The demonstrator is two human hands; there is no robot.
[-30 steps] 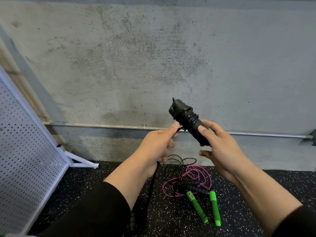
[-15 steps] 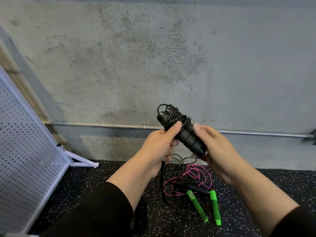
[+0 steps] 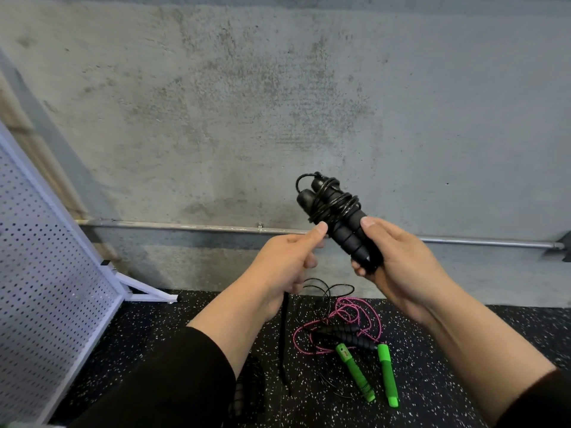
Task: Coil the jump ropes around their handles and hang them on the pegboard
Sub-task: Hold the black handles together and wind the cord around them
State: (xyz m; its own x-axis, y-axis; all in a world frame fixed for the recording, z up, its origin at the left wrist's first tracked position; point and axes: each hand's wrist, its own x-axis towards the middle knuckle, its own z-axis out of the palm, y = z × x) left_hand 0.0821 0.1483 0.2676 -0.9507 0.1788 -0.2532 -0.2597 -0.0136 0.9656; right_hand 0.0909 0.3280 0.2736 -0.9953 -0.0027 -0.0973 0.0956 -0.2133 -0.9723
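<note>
Coiling is nearly complete: your right hand (image 3: 398, 267) grasps the black handles (image 3: 343, 223), your left hand (image 3: 290, 261) pinches the cord (image 3: 332, 206). Other ropes (image 3: 343, 322) lie uncoiled; the pegboard (image 3: 46, 273) shows nothing hung.

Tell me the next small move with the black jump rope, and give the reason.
Probably bring the left hand round for another wrap. The right hand grips the paired black handles, cord coils only their upper part, and a black strand hangs loose from the left hand toward the floor.

Right hand (image 3: 398, 267) gripping black coiled jump rope handles (image 3: 338, 220), left hand (image 3: 287, 264) pinching the cord beside them.
</note>
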